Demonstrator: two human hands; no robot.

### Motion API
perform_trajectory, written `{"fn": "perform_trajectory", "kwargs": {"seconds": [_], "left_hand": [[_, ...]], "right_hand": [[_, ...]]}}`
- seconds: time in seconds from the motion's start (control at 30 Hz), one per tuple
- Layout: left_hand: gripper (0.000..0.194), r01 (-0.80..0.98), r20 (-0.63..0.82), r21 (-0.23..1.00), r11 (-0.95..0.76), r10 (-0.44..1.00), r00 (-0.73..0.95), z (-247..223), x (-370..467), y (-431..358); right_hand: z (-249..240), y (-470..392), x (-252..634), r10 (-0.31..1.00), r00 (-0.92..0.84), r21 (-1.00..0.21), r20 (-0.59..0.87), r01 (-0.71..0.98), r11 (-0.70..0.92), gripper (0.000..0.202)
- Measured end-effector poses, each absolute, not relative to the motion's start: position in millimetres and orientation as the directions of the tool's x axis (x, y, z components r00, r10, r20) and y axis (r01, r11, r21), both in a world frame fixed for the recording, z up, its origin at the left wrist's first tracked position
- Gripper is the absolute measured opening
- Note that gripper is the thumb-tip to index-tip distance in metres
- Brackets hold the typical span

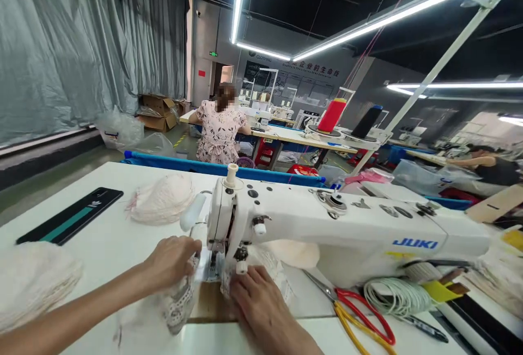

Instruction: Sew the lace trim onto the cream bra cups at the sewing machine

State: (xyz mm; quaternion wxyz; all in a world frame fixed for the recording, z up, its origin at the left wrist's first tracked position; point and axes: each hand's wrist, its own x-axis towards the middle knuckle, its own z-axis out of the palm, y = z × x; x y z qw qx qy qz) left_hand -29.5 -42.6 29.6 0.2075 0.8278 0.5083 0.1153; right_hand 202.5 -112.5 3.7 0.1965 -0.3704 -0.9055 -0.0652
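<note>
My left hand (174, 261) is left of the needle area of a white sewing machine (298, 216). Its fingers are closed on a strip of white lace trim (180, 303), which hangs toward the table's front edge with sheer cloth. Right of the presser foot (213, 268), my right hand (261, 298) has its fingers curled down on white lace-edged fabric (280, 279). Part of that fabric lies under the machine arm, beside a pale cream padded piece (296, 253). The machine head partly hides the right fingertips.
Scissors with red and yellow handles (355, 317) and a coil of pale cord (398, 295) lie at right. Stacked cream pieces (161, 200) and a black-and-teal case (71, 216) occupy the left. A blue cloth trough (171, 163) borders the far edge; a person (220, 132) sits beyond.
</note>
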Motion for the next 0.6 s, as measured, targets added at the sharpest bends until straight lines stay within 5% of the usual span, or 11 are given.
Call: {"fn": "perform_trajectory", "kwargs": {"seconds": [0.2,0.4,0.6], "left_hand": [[0.019,0.827,-0.215,0.498,-0.262,0.886,0.411,69,-57,-118],[0.031,0.581,-0.306,0.814,0.014,0.859,0.409,83,-63,-184],[0.036,0.268,-0.282,0.951,0.151,0.775,0.566,67,-40,-226]], "right_hand": [[36,-142,205,0.751,-0.580,-0.296,0.314,0.692,0.658,0.018],[83,-183,215,0.840,-0.488,-0.677,0.236,0.537,0.503,0.013],[119,-252,219,0.705,-0.696,-0.941,0.140,0.127,0.312,0.028]]}}
